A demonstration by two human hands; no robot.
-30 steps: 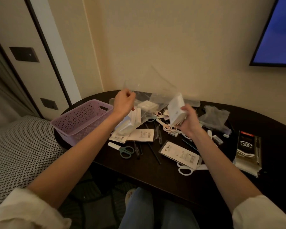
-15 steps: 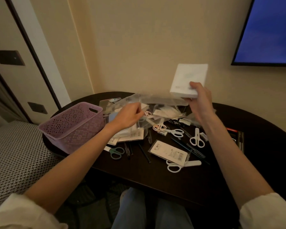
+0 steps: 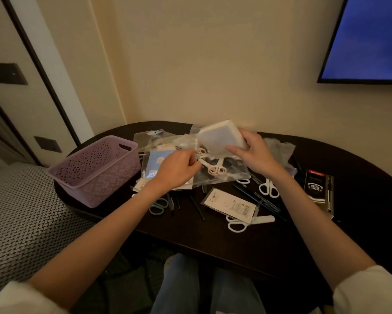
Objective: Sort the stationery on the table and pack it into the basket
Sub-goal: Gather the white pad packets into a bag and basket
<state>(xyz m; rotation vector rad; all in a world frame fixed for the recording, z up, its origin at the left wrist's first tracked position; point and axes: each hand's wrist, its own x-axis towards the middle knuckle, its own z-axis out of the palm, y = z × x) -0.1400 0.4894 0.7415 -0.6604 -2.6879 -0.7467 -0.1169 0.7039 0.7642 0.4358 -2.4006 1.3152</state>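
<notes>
Stationery dumped all over a dark oval table (image 3: pixel 213 245), sorting underway.

Head cam: table sits against a cream wall, blue-lit screen (image 3: pixel 367 37) far right, woven-pattern seat (image 3: pixel 20 218) at left. The lilac perforated basket (image 3: pixel 95 168) stands on the table's left end; can't see into it from here. Middle pile is a mess of clear plastic bags (image 3: pixel 224 175), so what's inside is hard to read, apart from some pale scissors showing through. Left hand (image 3: pixel 177 168) has its fingers curled, pinching a bag edge. Right hand (image 3: pixel 256 155) grips a white box (image 3: pixel 222 137) tilted above the pile, fingers wrapped round its near end. Loose white scissors (image 3: pixel 268 189), a labelled packet (image 3: pixel 231 205) and a black lead pack (image 3: pixel 317 186) lie to the right, near the edge.
</notes>
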